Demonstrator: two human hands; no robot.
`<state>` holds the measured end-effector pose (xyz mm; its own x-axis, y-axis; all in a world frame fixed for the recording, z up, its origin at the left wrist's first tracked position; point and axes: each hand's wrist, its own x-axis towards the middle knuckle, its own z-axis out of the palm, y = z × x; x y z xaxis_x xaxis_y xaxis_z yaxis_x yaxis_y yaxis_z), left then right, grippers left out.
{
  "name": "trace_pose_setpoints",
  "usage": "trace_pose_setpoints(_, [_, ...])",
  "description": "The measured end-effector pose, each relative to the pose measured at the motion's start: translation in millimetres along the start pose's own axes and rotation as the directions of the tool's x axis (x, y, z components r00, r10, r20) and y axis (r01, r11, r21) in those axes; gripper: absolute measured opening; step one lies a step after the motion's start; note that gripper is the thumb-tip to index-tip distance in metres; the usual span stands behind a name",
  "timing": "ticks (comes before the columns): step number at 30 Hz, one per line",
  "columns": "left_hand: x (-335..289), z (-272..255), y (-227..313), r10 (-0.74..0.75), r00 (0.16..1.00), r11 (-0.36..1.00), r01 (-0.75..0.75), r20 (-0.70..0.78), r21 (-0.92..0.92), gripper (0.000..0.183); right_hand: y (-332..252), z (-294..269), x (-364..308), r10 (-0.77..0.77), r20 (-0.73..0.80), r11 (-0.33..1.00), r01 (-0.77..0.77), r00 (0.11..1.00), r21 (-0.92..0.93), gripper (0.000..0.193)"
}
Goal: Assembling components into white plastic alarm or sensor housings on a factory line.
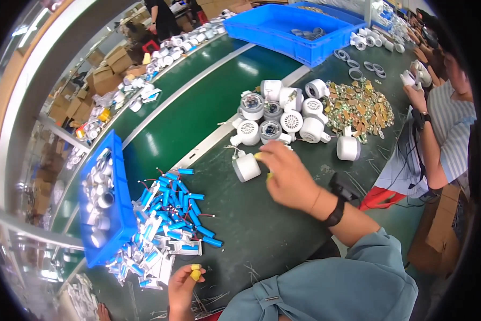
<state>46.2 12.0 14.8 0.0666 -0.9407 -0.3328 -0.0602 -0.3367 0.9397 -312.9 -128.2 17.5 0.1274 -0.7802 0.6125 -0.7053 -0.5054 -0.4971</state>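
My right hand (289, 179) reaches over the green work surface with thumb and forefinger apart, yellow covers on their tips. Its forefinger tip is at the edge of a white cylindrical housing (247, 167) that lies on its side; whether they touch I cannot tell. Low in the view, my left hand (185, 283) is closed, its yellow-covered fingertips close together and nothing visible between them. Beyond the left hand lies a heap of blue cylindrical batteries (172, 206) with red wires, mixed with white plastic parts (149, 251). Several white round housings (291, 122) with vents cluster beyond my right hand.
Small circuit boards (358, 109) form a pile right of the housings, near another single housing (348, 148). A blue bin (124, 200) of white parts stands left, a larger blue tray (283, 40) at the back. Grey rings (354, 73) lie beside it. A co-worker (438, 128) works at the right.
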Motion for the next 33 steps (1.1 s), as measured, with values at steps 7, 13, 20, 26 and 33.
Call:
trace_pose_setpoints(7, [-0.6, 9.3, -14.1, 0.000, 0.998, 1.000, 0.002, 0.056, -0.024, 0.020, 10.6, -27.0, -13.5, -0.099, 0.336, 0.983, 0.145, 0.937, -0.114, 0.050])
trace_pose_setpoints(13, [5.9, 33.8, -23.6, 0.164, 0.985, 0.955, -0.173, 0.059, 0.239, 0.024, -29.2, 5.8, -34.8, -0.050, 0.325, 0.987, 0.095, 0.944, -0.126, 0.063])
trace_pose_setpoints(20, [45.0, 66.7, -1.1, 0.621, 0.700, 0.104, -0.519, 0.352, 0.849, 0.044, -40.4, 36.6, -27.9, -0.144, 0.289, 0.980, 0.096, 0.947, 0.174, 0.072])
trace_pose_setpoints(26, [47.8, 64.8, -0.1, 0.603, 0.713, 0.114, -0.522, 0.359, 0.845, 0.038, -31.6, 19.9, -35.3, -0.120, 0.254, 0.992, 0.107, 0.960, 0.065, 0.065])
trace_pose_setpoints(33, [50.3, 50.4, 9.4, 0.752, 0.630, 0.266, -0.561, 0.195, 0.784, 0.035, -14.7, 28.4, -41.5, -0.010, 0.271, 0.998, -0.007, 0.963, 0.062, 0.053])
